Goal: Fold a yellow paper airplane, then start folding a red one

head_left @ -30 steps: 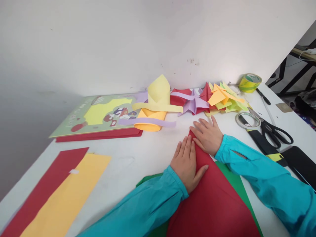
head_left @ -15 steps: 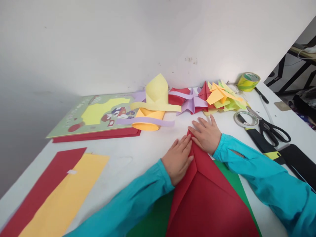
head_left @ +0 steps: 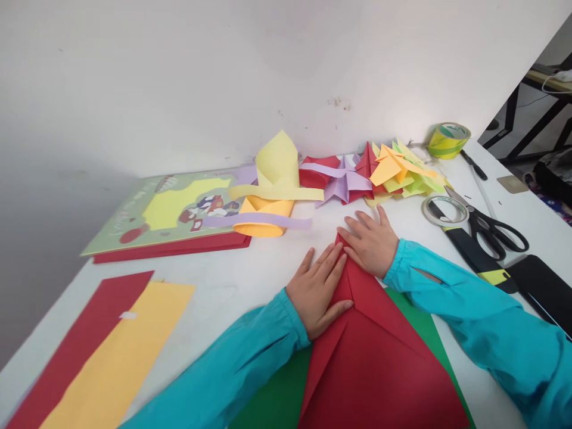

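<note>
A large sheet of red paper (head_left: 384,363) lies before me, its side edges folded inward to a point at the far end. My left hand (head_left: 318,290) rests flat on the left folded flap, fingers spread, thumb stretched across the centre crease. Near the tip, my right hand (head_left: 372,241) lies with fingers apart, its fingertips touching the paper's right edge. Green paper (head_left: 413,319) shows beneath the red sheet on both sides.
Along the wall stand folded paper shapes (head_left: 395,167) and a yellow paper crown (head_left: 277,164). Scissors (head_left: 496,229), a tape roll (head_left: 445,210), a cutter (head_left: 473,253) and a black phone-like slab (head_left: 543,289) lie right. Red and yellow sheets (head_left: 129,333) lie left, behind them a printed pack (head_left: 120,220).
My left hand has spread its fingers wider and its thumb has stretched to the right over the crease. The right hand stays by the tip. The view has shifted slightly.
</note>
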`<action>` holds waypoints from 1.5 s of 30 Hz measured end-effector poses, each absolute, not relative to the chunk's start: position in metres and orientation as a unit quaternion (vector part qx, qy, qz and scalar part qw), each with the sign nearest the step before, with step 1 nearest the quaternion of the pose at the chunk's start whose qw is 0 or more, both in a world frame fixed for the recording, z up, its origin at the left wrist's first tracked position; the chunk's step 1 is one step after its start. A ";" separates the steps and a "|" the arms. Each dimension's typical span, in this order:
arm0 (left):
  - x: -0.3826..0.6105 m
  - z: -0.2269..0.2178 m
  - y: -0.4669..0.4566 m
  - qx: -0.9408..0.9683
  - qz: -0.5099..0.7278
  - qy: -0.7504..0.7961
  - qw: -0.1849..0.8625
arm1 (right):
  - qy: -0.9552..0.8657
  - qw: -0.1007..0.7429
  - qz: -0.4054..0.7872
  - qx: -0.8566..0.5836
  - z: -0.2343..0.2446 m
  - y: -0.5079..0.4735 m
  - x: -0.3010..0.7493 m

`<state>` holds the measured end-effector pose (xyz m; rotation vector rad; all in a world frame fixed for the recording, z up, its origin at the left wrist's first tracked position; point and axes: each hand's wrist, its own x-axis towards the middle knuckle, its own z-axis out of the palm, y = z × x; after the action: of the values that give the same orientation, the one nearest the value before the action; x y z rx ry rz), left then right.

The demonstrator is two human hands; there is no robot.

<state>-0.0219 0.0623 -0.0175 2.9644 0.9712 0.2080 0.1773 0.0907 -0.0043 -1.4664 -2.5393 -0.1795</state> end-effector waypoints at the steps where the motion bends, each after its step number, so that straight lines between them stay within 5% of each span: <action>1: -0.022 -0.017 0.063 0.948 0.065 0.311 0.011 | -0.860 0.100 -0.061 -0.497 -0.004 0.091 0.177; 45: -0.017 -0.014 0.063 0.938 0.088 0.334 0.035 | -0.924 0.016 -0.034 -0.379 0.009 0.086 0.180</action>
<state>-0.0168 0.0632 -0.0140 2.8822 1.0265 0.2706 0.1798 0.0864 0.0092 -1.1797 -2.8742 -0.1068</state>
